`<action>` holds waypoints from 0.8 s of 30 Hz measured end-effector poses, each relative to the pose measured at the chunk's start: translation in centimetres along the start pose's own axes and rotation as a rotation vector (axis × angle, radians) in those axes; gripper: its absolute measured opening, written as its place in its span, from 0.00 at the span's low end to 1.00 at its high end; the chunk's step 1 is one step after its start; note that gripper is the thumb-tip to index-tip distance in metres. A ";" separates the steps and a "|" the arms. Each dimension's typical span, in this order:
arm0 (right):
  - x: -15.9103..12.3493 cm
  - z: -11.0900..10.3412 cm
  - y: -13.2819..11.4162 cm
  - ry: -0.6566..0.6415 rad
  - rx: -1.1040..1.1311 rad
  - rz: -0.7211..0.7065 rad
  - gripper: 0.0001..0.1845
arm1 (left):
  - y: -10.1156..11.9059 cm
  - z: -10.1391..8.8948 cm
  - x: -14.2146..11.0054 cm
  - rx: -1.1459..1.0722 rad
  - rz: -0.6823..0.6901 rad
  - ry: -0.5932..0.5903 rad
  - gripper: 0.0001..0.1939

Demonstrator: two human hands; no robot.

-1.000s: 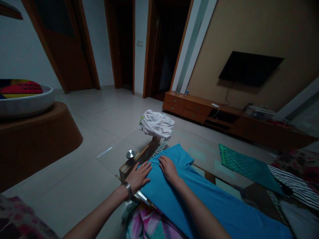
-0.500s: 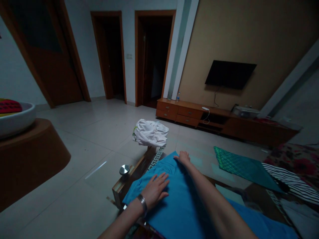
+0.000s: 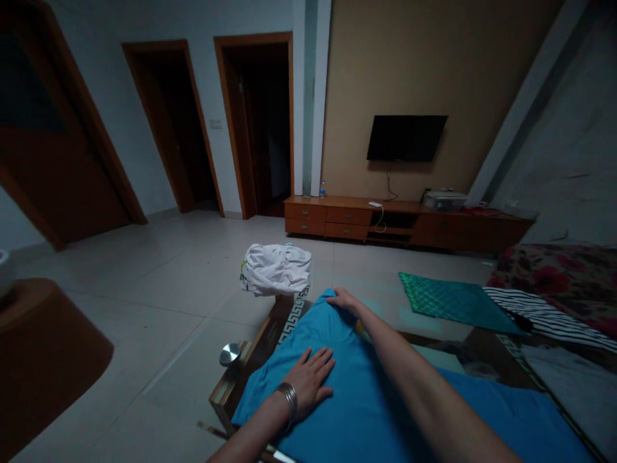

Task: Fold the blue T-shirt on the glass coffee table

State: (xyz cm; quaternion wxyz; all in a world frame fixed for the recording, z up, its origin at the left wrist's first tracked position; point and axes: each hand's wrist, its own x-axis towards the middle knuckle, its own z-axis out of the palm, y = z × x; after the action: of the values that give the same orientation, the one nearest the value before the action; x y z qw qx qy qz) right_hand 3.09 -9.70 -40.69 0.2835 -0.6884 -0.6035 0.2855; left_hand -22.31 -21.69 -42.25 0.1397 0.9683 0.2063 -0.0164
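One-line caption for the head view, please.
Left hand, with a silver bangle, lies flat on a blue cloth garment; right hand holds its far edge, on a wood-framed glass table.

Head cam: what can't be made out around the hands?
Head view only:
Blue cloth: near end cut off by the bottom edge, so its full shape is unclear.
Right hand: fingertips hidden by the cloth's fold, so any grip is unclear.
Table: top mostly hidden by the cloth.
White bundle: bunched over itself, too dim to identify.
Device on the cabinet: too small to identify.
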 end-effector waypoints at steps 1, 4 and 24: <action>-0.1 -0.3 -0.2 -0.014 0.031 -0.012 0.09 | 0.1 0.0 0.1 0.012 -0.003 -0.009 0.32; -0.6 -1.4 -1.1 -0.064 0.117 -0.059 0.11 | 0.3 -0.2 0.2 0.045 -0.016 -0.039 0.33; -17.9 -1.5 -7.5 -0.363 0.015 -0.646 0.29 | 1.8 -0.5 0.3 0.061 -0.035 0.109 0.27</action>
State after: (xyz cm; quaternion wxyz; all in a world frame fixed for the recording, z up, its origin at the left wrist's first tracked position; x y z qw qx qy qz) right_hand -2.75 -26.76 -33.29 0.2521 -0.3983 -0.8282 0.3030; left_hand -21.31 -23.00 -41.30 0.0985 0.9678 0.2301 0.0276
